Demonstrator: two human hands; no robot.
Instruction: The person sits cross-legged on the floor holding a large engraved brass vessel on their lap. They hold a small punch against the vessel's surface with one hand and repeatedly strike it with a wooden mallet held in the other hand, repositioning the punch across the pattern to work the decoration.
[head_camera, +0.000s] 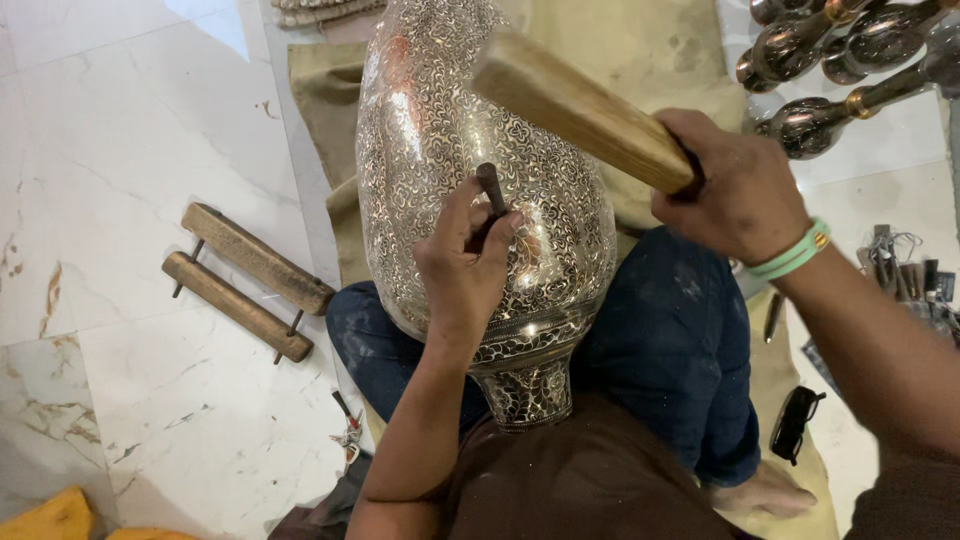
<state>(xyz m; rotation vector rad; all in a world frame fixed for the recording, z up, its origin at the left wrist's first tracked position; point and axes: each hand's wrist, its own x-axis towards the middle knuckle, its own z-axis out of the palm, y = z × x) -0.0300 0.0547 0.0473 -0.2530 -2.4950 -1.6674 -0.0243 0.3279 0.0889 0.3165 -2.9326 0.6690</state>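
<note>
A large silver metal vase (440, 120) with fine floral engraving lies across my lap, its neck toward me. My left hand (468, 262) pinches a short dark metal chisel (491, 186) upright against the vase's side. A thick wooden mallet (575, 105) is gripped in my right hand (740, 190), raised just above and to the right of the chisel's top. A green band sits on my right wrist.
A wooden clamp of two bars (245, 280) lies on the white marble floor at left. Several shiny metal pieces (830, 60) lie at top right. A tan cloth (330, 110) is under the vase. Small tools (905, 270) sit at right, black glasses (795, 420) near my knee.
</note>
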